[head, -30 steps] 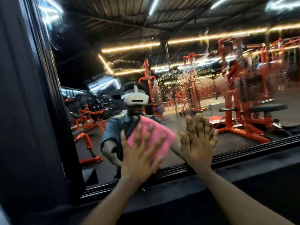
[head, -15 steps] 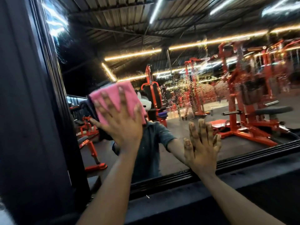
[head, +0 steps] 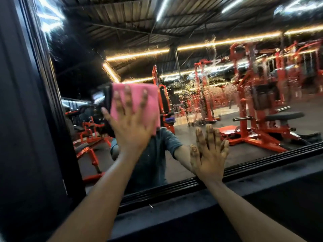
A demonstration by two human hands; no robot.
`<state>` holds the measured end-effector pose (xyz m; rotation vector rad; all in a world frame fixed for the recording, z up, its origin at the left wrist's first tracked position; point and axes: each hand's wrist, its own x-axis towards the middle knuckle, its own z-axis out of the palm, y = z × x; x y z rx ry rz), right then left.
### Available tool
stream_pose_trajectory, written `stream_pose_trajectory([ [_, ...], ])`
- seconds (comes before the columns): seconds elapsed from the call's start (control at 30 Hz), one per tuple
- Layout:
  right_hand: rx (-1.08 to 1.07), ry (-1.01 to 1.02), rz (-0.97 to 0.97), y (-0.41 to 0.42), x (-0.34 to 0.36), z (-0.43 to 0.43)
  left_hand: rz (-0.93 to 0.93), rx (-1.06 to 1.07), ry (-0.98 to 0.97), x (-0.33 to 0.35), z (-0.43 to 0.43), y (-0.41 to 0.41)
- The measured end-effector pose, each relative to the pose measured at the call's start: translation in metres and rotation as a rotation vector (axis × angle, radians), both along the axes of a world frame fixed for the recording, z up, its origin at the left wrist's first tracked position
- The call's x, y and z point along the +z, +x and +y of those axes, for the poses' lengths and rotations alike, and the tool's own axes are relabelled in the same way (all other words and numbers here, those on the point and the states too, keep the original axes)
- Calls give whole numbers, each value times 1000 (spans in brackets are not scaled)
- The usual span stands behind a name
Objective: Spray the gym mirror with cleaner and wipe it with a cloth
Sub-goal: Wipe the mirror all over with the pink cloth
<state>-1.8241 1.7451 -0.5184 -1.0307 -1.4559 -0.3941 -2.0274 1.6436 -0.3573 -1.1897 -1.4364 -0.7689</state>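
Left hand flat on the pink cloth, fingers straight and spread, pressing it against the mirror in the left part of the glass, about mid-height. Nothing gripped: cloth pinned under palm and fingertips only. Compared with half a second ago, shifted a little rightwards and squared up, top edge now level instead of tilted; a second ago much lower, close to the bottom frame. Blurred at the fingertips.

Right hand open too, fingers straight and close together, laid flat on the glass just above the bottom frame, to the right of the cloth and lower. Same spot and same pose as in both earlier pictures. Holding nothing.

Droplets and streaks of spray across the middle and right of the mirror, right of the cloth, as before. Reflected behind them: orange gym machines, strip lights, a corrugated roof. Reflection of a person in a dark blue shirt under the cloth, face covered by it.

Dark ledge below the frame, both forearms crossing over it.
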Motion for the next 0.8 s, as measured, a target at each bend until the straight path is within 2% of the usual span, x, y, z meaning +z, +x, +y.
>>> stream_pose_trajectory([
  [0.07, 7, 4, -8, 1, 0, 0, 266, -2, -150, -28, 3, -5],
  [0.1, 8, 5, -9, 0, 1, 0, 365, -11, -187, -19, 1, -12],
  [0.17, 11, 2, -3, 0, 1, 0, 417, -26, -171, 22, -2, -19],
  [0.2, 11, 4, -3, 0, 1, -1, 361, -18, -128, 47, -4, -21],
  [0.3, 11, 8, -4, 1, 1, -1, 11, -67, 37, 99, -1, -19],
  [0.37, 7, 7, -1, 0, 2, -1, -116, -66, 120, 91, 5, 1],
  [0.4, 5, 1, -1, 0, 2, -2, -102, -59, 103, 77, 7, 13],
  [0.43, 0, -7, -4, 0, 2, -2, -27, -52, 42, 60, 11, 23],
  [0.5, -1, -16, -27, 1, 3, -2, 241, -51, -107, 30, 18, 30],
  [0.57, -5, -12, -40, 2, 2, -1, 457, -80, -222, 31, 19, 20],
  [0.63, -6, 5, -44, 1, 0, 0, 517, -109, -230, 57, 13, 6],
  [0.7, -5, 17, -41, 1, 1, 0, 406, -93, -147, 83, 8, 0],
  [0.8, -7, 20, -37, 1, 1, 0, 16, -82, 15, 83, 7, 18],
])
